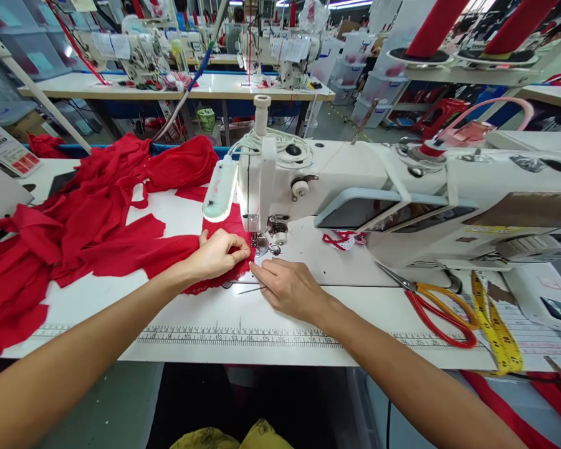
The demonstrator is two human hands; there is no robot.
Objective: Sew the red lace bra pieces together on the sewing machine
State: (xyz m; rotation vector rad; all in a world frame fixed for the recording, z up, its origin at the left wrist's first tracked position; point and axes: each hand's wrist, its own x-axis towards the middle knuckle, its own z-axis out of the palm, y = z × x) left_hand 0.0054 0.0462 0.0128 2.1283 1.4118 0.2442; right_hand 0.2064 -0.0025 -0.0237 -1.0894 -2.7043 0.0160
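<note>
A red lace-edged fabric piece [219, 282] lies under the presser foot [254, 241] of a white sewing machine [336, 163]. My left hand [217, 254] is on this fabric just left of the foot, its fingers bent and pressed together on the cloth. In front of the foot, my right hand [292, 288] pinches the fabric's near right edge between thumb and fingertips. A thin dark metal tool [250, 290] pokes out leftward from beneath the right hand; its kind is hidden. More red fabric pieces [93, 212] are heaped along the left of the table.
To the right lie scissors [430, 305] with orange and red handles and a yellow tape measure [495, 330]. A printed ruler [243, 337] runs along the table's front edge. A phone [393, 211] is strapped to the machine. Red thread cones [437, 28] stand upper right.
</note>
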